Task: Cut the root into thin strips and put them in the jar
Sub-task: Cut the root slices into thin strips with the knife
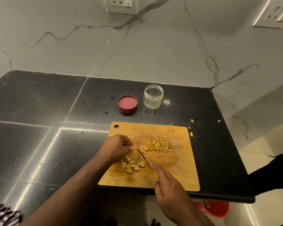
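A wooden cutting board point(178, 173) lies at the counter's near edge. On its middle sits a pile of thin yellow root strips point(157, 146). Several round root slices point(131, 165) lie at the board's left. My right hand point(168, 188) grips a yellow-handled knife point(144, 156), its blade pointing up-left and touching the board between strips and slices. My left hand point(118, 146) has its fingers curled, resting on the board just left of the blade tip; whether it holds a piece is hidden. A clear jar point(153, 98) stands open behind the board, nearly empty.
The jar's red lid point(127, 103) lies upside down left of the jar. Small root scraps point(191, 133) are scattered off the board's far right corner. The black counter point(39, 128) ends at a marble wall behind. A red bucket point(216, 208) sits on the floor below the counter edge.
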The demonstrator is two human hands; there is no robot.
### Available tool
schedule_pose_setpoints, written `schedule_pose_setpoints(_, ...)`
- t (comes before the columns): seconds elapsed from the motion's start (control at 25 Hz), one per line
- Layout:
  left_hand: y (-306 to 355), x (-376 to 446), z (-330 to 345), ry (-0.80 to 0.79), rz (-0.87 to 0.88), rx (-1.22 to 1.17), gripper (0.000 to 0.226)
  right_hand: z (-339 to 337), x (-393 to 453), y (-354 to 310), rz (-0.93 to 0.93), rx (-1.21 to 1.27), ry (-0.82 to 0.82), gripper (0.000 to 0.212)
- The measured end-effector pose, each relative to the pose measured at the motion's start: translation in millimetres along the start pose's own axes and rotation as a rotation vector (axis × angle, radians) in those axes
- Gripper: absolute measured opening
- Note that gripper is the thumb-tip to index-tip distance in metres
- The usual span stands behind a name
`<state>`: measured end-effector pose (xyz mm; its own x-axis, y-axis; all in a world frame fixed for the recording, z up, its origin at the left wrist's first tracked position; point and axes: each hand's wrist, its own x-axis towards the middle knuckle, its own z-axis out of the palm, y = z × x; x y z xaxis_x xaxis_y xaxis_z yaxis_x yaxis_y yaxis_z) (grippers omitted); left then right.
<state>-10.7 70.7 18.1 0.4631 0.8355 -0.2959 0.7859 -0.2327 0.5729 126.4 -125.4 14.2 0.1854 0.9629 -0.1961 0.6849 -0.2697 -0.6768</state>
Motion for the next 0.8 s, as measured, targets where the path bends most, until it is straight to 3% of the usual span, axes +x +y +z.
schedule_pose_setpoints(0.16, -4.8, -1.9, -3.5, 0.004, -0.004, 0.001, 0.026, -12.8, -1.9, 10.9, 0.066, 0.038, 0.115, 0.047)
schedule_pose_setpoints(0.32, -7.9, 0.4, -7.8, -0.029, -0.015, 0.01, 0.025, -11.6, -5.6, 9.3, 0.038, 0.033, 0.023, 0.047)
schedule_pose_setpoints(0.52, -15.9, 1.1, -15.5, -0.066, -0.016, 0.027, 0.02, -17.8, -9.8, 16.4, 0.096, 0.047, 0.103, 0.047)
schedule_pose_setpoints(0.68, -17.4, -0.3, -16.8, -0.107, -0.017, 0.036, 0.017, -14.4, -7.5, 9.9, 0.059, 0.07, 0.071, 0.046)
schedule_pose_setpoints(0.8, -21.6, -0.2, -16.6, -0.04, -0.047, 0.042, 0.019, -11.5, -6.7, 9.3, 0.055, 0.077, 0.063, 0.046)
